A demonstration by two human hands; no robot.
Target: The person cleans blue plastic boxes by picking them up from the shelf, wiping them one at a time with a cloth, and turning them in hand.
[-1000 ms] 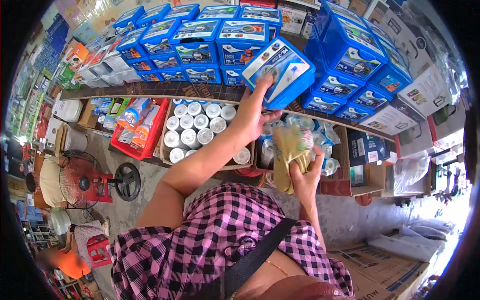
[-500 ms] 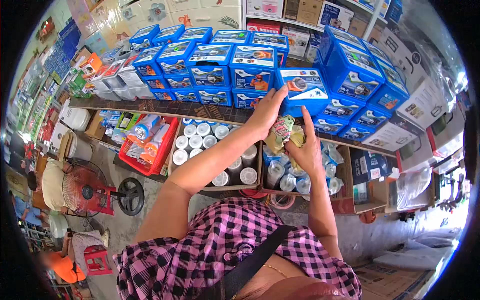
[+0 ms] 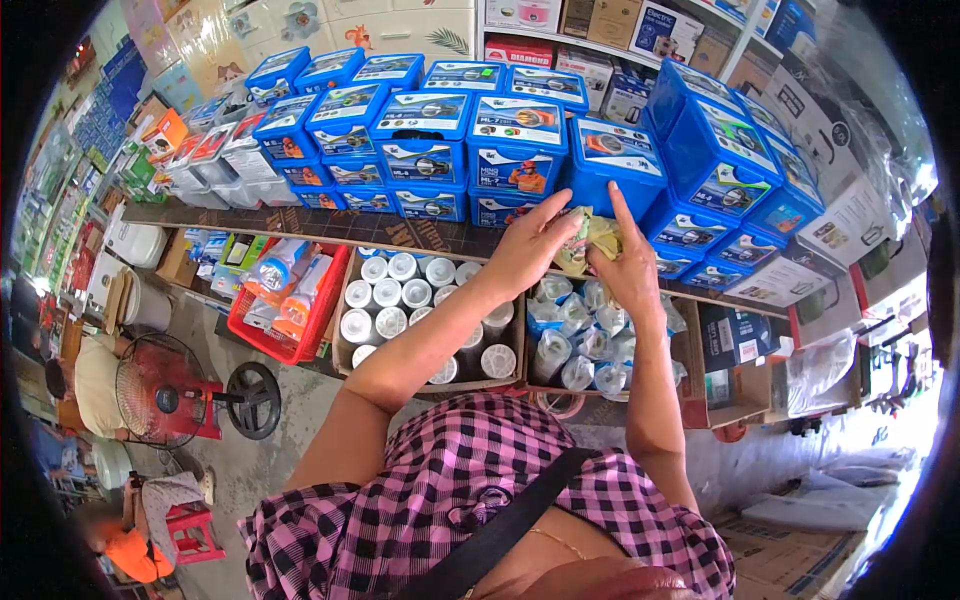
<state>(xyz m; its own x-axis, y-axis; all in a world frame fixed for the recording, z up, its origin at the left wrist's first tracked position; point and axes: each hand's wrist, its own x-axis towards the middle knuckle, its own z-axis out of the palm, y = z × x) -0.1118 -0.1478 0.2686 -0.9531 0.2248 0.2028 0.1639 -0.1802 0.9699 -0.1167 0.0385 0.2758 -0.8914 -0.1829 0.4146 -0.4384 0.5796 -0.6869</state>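
A blue box (image 3: 617,165) with a printed label on top stands on the shelf between two groups of similar blue boxes. My left hand (image 3: 532,245) is at its lower left corner, the fingertips close to the box and the cloth; whether it grips anything is unclear. My right hand (image 3: 628,265) holds a crumpled yellowish cloth (image 3: 600,240) under thumb and palm, its index finger stretched up against the box's front. The stacked blue boxes (image 3: 515,165) are just left of this box, and more blue boxes (image 3: 715,150) rise at its right.
Below the shelf edge (image 3: 400,228) sit a carton of white-capped cylinders (image 3: 388,292) and a carton of plastic-wrapped items (image 3: 575,340). A red basket (image 3: 300,345) stands left of them. A red fan (image 3: 165,395) and a seated person in orange (image 3: 135,550) are at the lower left.
The blue box has gone from my left hand's hold above the shelf down into the gap between the stacks. My right hand and the cloth have moved up to its front.
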